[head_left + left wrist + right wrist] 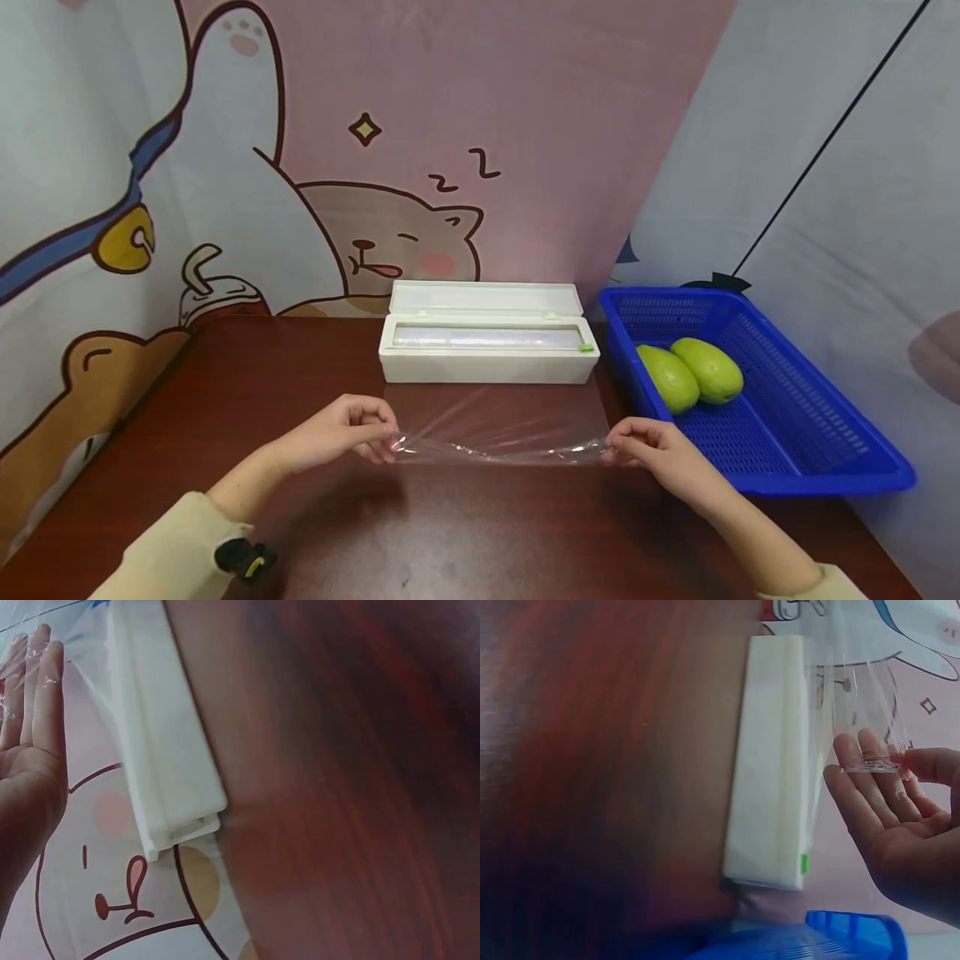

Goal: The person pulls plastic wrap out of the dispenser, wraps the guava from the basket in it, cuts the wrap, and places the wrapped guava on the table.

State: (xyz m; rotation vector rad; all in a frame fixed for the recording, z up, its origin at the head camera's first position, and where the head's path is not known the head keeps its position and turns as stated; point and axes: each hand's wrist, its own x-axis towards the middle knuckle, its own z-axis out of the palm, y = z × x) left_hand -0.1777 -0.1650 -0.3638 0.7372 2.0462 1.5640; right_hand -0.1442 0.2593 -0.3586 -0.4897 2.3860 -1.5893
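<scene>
A sheet of clear cling film [495,425] stretches from a white dispenser box [487,369] toward the front of the table. My left hand [347,432] pinches its front left corner between thumb and fingers. At the front right corner, my right hand [660,454] pinches the film the same way. The front edge between the hands is bunched and shiny. Inside the box, whose lid [486,297] stands raised at the back, lies the film roll [487,337]. A green slider [805,864] sits at the box's right end in the right wrist view.
A blue plastic basket [813,375] stands on the right side of the table, close to the box. Two green fruits [707,370] lie in its left part. The dark brown table [465,542] meets a cartoon-printed cloth wall [570,125] behind the box.
</scene>
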